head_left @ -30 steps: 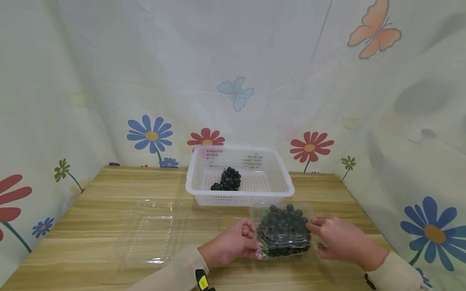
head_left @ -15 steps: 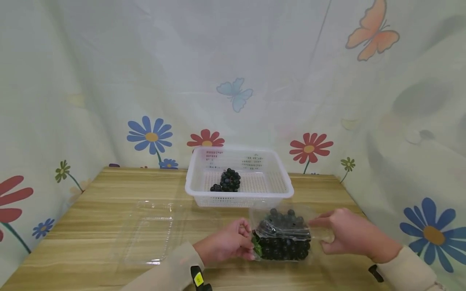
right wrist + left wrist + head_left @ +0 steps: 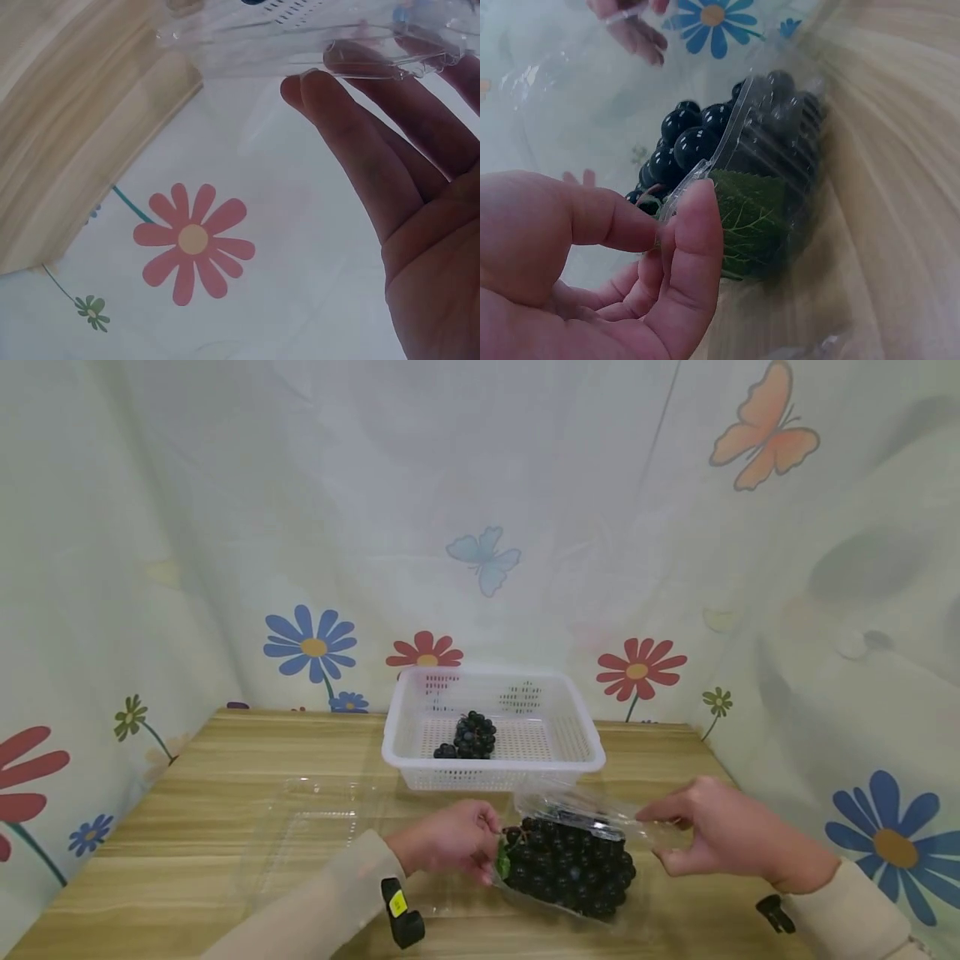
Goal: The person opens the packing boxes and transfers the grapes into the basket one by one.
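Note:
A clear plastic clamshell container (image 3: 570, 914) holds a bunch of dark grapes (image 3: 573, 868) with a green leaf (image 3: 750, 214) at its left end. My left hand (image 3: 453, 839) pinches the container's left rim between thumb and fingertips, beside the leaf. The lid (image 3: 558, 797) stands raised behind the grapes, tilted back, so most of them show uncovered. My right hand (image 3: 723, 831) holds the lid's right edge, thumb and fingers spaced apart around it. In the right wrist view, fingers (image 3: 352, 124) reach up to the clear lid edge (image 3: 300, 64), some seen through the plastic.
A white perforated basket (image 3: 491, 764) stands behind the container, with more dark grapes (image 3: 474, 737) inside. Left of my hands lies another clear plastic container (image 3: 318, 814) on the wooden table (image 3: 187, 810). A flower-printed curtain surrounds the table's back and sides.
The lid has swung up and back from over the grapes. The container has tilted and shifted slightly left with my left hand. My right hand has moved a little up and right.

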Available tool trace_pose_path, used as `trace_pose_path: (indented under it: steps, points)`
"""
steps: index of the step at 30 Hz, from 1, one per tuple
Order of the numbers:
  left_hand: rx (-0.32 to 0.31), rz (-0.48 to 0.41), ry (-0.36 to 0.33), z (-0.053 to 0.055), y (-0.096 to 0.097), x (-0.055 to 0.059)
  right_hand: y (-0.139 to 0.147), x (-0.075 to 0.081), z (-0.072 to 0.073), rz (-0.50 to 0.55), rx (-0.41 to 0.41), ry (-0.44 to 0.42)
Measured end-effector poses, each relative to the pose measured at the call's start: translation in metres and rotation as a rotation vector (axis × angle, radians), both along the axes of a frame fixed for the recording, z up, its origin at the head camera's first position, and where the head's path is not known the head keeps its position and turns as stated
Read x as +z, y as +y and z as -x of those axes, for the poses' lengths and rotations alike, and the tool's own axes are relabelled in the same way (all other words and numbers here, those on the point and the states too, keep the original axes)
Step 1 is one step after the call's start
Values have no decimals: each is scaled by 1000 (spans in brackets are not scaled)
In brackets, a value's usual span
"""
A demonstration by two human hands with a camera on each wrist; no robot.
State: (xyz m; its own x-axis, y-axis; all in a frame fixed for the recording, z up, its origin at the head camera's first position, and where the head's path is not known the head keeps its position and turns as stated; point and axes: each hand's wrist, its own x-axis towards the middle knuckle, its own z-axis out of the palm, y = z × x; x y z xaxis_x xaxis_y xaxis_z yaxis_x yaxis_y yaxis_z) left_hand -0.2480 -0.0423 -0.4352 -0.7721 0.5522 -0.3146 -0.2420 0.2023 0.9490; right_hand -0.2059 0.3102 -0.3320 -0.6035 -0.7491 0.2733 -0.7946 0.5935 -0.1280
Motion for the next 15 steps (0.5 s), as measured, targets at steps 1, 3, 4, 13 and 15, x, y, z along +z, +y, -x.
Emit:
trace_pose_path:
  steps: [1,3,4,13,15]
  points:
    - [-1,20,4,2,-2,0,-1,1,0,15,15,8]
    - [-5,49,16,6,-5,1,-2,3,0,44,46,6]
    - [-8,65,24,8,-6,1,-3,4,0,59,61,0]
    - [-53,184,101,21,-15,10,-3,9,-1,193,112,-134]
    - [-55,198,119,23,-17,11,-2,10,-1,215,109,-180]
